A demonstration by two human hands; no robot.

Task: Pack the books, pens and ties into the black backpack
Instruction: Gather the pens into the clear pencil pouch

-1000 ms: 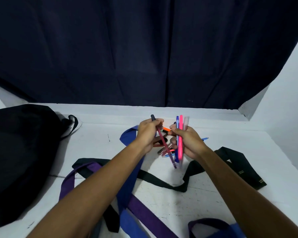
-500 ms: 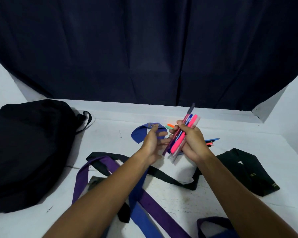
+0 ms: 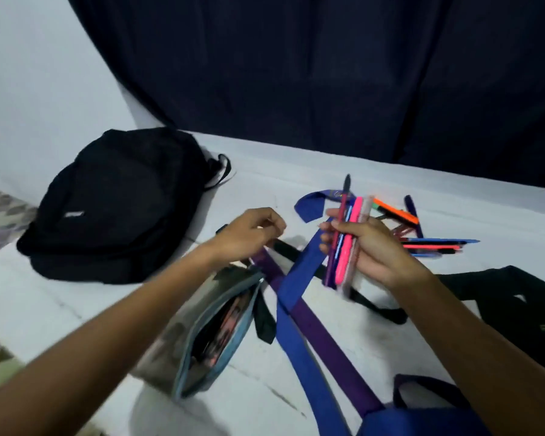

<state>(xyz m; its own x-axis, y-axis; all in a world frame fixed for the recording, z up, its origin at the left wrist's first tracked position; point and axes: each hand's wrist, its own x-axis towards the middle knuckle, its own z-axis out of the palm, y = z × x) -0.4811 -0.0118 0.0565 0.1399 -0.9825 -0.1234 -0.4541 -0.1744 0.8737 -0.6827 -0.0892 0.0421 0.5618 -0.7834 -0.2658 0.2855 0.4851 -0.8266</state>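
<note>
My right hand (image 3: 370, 247) grips a bundle of pens (image 3: 346, 243), pink, dark red, blue and clear, held upright over the ties. My left hand (image 3: 249, 229) hovers to its left with loosely curled fingers and nothing in it, just above an open pencil pouch (image 3: 183, 328) that has pens inside. The black backpack (image 3: 117, 202) lies at the far left of the white table (image 3: 359, 177). A blue tie (image 3: 296, 284), a purple tie (image 3: 324, 338) and a black tie (image 3: 513, 300) sprawl across the table. Several loose pens (image 3: 434, 243) lie behind my right hand.
A dark curtain (image 3: 296, 73) hangs behind the table, with a pale wall (image 3: 29, 73) at the left. A patterned floor or mat (image 3: 0, 215) shows past the table's left edge. A blue strap or bag (image 3: 422, 416) sits at the bottom right.
My left hand passed its dark pen into the right hand's bundle, let go and drew away to the left. The view swung left and down, so the pencil pouch now shows.
</note>
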